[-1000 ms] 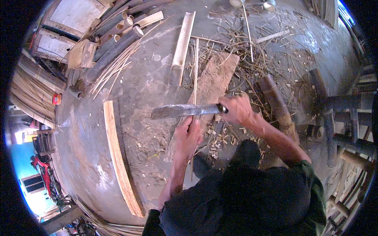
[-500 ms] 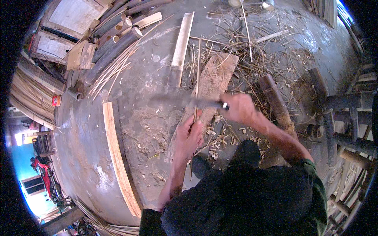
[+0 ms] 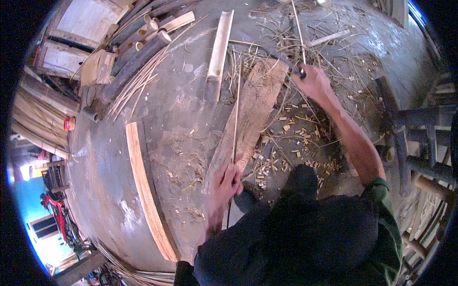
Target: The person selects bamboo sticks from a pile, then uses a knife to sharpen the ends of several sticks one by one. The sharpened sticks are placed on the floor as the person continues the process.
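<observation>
My left hand is closed around a long, thin bamboo strip. Its far part lies along a worn wooden plank on the floor, and its near end passes below my fist toward my lap. Farther off to the right, my right hand grips the dark handle of a large knife. The blade, blurred and dark, points left over the plank's far end, apart from the strip. Small cut bamboo pieces lie scattered right of the plank.
A split bamboo half lies beyond the plank, and a long split piece lies left. Curly shavings cover the floor at far right. Bamboo poles are heaped at far left. A dark bamboo frame stands right.
My right hand has swung the knife away, far and to the right, from across the strip to the plank's far end. My left hand has come nearer to me, still holding the strip.
</observation>
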`<act>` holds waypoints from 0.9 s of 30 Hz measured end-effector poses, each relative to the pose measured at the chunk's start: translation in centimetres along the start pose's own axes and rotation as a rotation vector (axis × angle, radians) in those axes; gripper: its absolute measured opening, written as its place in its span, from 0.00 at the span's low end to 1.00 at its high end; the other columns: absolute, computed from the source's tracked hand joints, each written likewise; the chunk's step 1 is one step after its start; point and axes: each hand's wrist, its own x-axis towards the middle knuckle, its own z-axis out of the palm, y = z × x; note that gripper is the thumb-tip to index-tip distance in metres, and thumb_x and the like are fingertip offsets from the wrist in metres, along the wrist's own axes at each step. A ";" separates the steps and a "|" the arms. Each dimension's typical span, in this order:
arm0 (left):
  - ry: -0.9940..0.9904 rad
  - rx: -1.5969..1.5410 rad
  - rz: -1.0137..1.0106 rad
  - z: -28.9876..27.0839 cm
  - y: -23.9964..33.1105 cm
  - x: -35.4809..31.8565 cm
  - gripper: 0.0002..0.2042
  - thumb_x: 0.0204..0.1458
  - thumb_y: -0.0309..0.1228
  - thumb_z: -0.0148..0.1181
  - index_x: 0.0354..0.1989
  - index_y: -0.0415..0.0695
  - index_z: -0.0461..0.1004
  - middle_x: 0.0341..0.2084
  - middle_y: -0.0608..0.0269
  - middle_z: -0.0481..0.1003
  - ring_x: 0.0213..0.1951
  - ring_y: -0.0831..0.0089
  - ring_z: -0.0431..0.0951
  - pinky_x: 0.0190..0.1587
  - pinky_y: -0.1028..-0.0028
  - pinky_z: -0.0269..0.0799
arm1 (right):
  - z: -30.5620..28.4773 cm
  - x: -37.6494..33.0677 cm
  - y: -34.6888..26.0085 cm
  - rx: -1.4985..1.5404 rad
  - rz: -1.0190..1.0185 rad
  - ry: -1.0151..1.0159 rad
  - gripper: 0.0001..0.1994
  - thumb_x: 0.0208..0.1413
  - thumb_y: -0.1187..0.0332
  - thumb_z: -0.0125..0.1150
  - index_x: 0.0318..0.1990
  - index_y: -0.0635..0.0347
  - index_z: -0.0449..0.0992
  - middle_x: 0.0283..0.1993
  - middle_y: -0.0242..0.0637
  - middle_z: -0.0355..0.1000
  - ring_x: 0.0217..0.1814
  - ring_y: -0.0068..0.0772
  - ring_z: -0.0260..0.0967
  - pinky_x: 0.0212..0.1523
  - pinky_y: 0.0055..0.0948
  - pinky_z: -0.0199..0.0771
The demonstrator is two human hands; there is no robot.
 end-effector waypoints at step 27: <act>0.016 -0.332 0.002 1.5 2.3 2.9 0.20 0.65 0.33 0.45 0.64 0.43 0.61 0.15 0.76 0.54 0.13 0.86 0.53 0.13 0.82 0.52 | 2.7 -9.8 -6.9 -0.023 -0.310 -0.332 0.12 0.45 0.58 0.64 0.33 0.52 0.74 0.19 0.39 0.72 0.21 0.44 0.73 0.24 0.42 0.72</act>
